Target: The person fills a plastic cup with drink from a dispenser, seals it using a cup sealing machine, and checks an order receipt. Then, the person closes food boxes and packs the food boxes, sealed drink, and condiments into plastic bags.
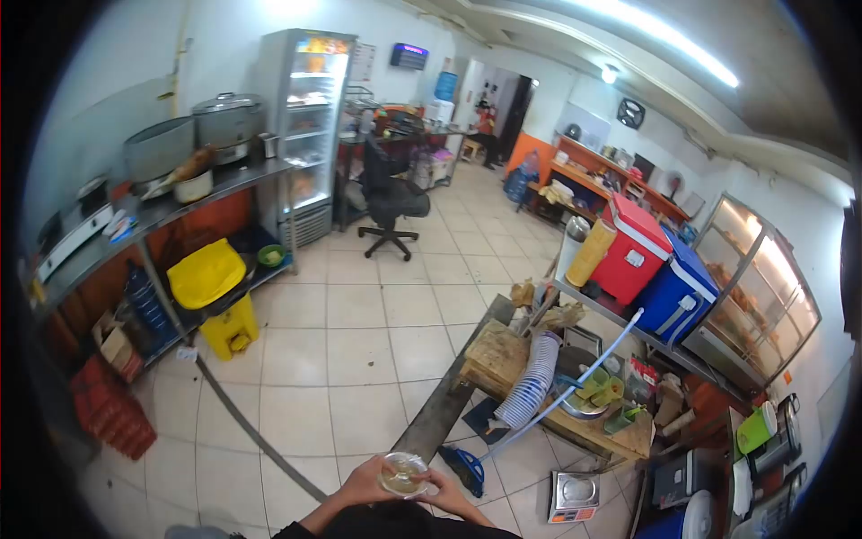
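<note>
Close to my body at the bottom of the head view, I hold a round, see-through plastic container or bag [406,476]. Something pale and yellowish shows inside it, too small to make out. My left hand [365,482] is wrapped round its left side, with fingers over the top edge. On the other side, my right hand [445,493] grips the right edge. Just right of my hands, the blue head of a broom [465,471] touches the floor, its light blue handle slanting up to the right. A kitchen scale [573,497] sits on the tiles farther right.
A low wooden table [496,357] carries stacked cups [532,382] and bowls. Behind it stand a red cooler [631,247] and a blue cooler [680,292]. An office chair [392,202], a yellow bin [229,328] and a dark hose-like strip [256,431] are leftward; a person [486,126] is far back.
</note>
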A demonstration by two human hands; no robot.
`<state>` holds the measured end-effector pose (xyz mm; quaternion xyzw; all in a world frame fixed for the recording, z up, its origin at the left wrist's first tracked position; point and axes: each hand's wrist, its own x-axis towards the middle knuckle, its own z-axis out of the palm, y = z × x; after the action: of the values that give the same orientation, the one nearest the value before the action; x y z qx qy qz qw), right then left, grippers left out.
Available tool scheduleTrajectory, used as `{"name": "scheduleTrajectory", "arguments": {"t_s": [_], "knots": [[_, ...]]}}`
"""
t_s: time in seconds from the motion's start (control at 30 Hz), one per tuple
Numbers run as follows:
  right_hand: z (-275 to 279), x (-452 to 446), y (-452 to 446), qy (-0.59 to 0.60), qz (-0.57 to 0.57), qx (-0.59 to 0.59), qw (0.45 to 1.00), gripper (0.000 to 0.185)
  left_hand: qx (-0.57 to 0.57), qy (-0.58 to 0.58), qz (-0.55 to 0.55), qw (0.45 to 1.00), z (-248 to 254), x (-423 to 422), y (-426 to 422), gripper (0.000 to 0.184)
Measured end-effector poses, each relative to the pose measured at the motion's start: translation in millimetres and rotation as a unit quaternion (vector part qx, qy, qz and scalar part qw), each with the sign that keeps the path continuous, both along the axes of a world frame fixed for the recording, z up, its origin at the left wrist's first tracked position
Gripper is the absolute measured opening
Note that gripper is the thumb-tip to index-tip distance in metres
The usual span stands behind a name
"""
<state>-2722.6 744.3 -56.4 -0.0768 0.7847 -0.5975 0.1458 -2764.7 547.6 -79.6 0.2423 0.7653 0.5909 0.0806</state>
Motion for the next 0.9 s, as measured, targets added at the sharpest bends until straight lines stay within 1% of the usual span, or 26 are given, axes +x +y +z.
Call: {"name": "scheduleTrajectory", "arguments": {"t_s": [0.03, 0.07, 0.1, 0.17, 0.2, 0.27, 0.3, 0.33, 0.37, 0.4, 0.43, 0.47, 0.5, 0.53, 0.57, 0.6, 0.63, 0.7, 0.73, 0.77, 0.8, 0.83, 0.87, 0.9], "knots": [[6, -28, 10, 0.037, -0.017, 0.052, 0.998, 0.041, -0.035, 0.024, -0.03, 0.999, 12, -39, 9, 0.049], [2, -55, 24, 0.05, -0.044, 0.038, 0.997, 0.041, -0.035, 0.021, -0.05, 0.998, 22, -74, 23, 0.049], [-4, -85, 37, 0.067, -0.071, 0.023, 0.995, 0.042, -0.046, 0.023, -0.058, 0.997, 18, -108, 40, 0.049], [-16, -143, 60, 0.05, -0.108, 0.017, 0.993, 0.042, -0.025, 0.015, -0.101, 0.994, 1, -180, 68, 0.047], [-23, -176, 65, 0.055, -0.113, 0.012, 0.992, 0.042, -0.031, 0.02, -0.105, 0.994, -6, -216, 76, 0.047], [-30, -233, 87, -0.003, -0.15, -0.054, 0.987, 0.042, -0.062, -0.031, -0.117, 0.991, -16, -278, 103, 0.047], [-43, -267, 99, 0.009, -0.137, -0.05, 0.989, 0.042, -0.061, -0.027, -0.118, 0.991, -24, -309, 115, 0.047], [-53, -303, 117, 0.038, -0.104, 0.005, 0.994, 0.042, -0.046, -0.076, -0.111, 0.99, -33, -340, 123, 0.047], [-48, -340, 127, 0.067, -0.073, 0.055, 0.994, 0.042, -0.037, -0.125, -0.105, 0.986, -30, -371, 131, 0.047], [-43, -376, 136, 0.072, -0.079, 0.044, 0.993, 0.042, -0.03, -0.076, -0.104, 0.991, -26, -402, 139, 0.048], [-35, -412, 148, 0.063, -0.072, 0.041, 0.995, 0.042, -0.042, -0.073, -0.109, 0.99, -22, -436, 148, 0.048], [-26, -442, 155, 0.049, -0.066, 0.037, 0.996, 0.041, -0.092, -0.082, -0.089, 0.988, 1, -464, 157, 0.049], [-25, -476, 162, 0.096, -0.061, 0.057, 0.992, 0.039, -0.14, -0.092, -0.07, 0.983, 17, -492, 165, 0.05], [-23, -508, 169, 0.107, -0.058, 0.054, 0.991, 0.04, -0.116, -0.088, -0.062, 0.987, 20, -521, 172, 0.05], [-19, -541, 176, 0.119, -0.056, 0.055, 0.99, 0.041, -0.047, -0.128, -0.052, 0.989, 8, -550, 179, 0.05], [-26, -573, 183, 0.108, -0.048, 0.034, 0.992, 0.042, -0.058, -0.094, -0.042, 0.993, 4, -579, 184, 0.049], [-31, -603, 189, 0.109, -0.054, 0.041, 0.992, 0.042, -0.063, -0.057, -0.032, 0.996, -2, -612, 190, 0.049], [-34, -665, 207, 0.134, -0.031, 0.027, 0.99, 0.041, -0.026, -0.037, -0.038, 0.998, -40, -673, 201, 0.049], [-36, -695, 217, 0.105, -0.024, 0.028, 0.994, 0.041, 0.0, -0.018, -0.038, 0.999, -54, -706, 215, 0.049], [-38, -723, 226, 0.075, -0.018, 0.026, 0.997, 0.041, 0.008, -0.014, -0.041, 0.999, -40, -737, 233, 0.049], [-42, -749, 239, 0.055, -0.019, 0.026, 0.998, 0.044, -0.02, -0.045, -0.036, 0.998, -6, -761, 246, 0.049], [-46, -774, 252, 0.053, -0.025, 0.026, 0.998, 0.044, -0.053, -0.078, -0.032, 0.995, 14, -786, 258, 0.048], [-48, -799, 265, 0.02, -0.051, -0.006, 0.999, 0.045, -0.106, -0.091, -0.046, 0.989, 16, -817, 270, 0.048], [-49, -827, 276, -0.011, -0.076, -0.036, 0.996, 0.046, -0.108, -0.089, -0.052, 0.989, 14, -851, 284, 0.048]]}}
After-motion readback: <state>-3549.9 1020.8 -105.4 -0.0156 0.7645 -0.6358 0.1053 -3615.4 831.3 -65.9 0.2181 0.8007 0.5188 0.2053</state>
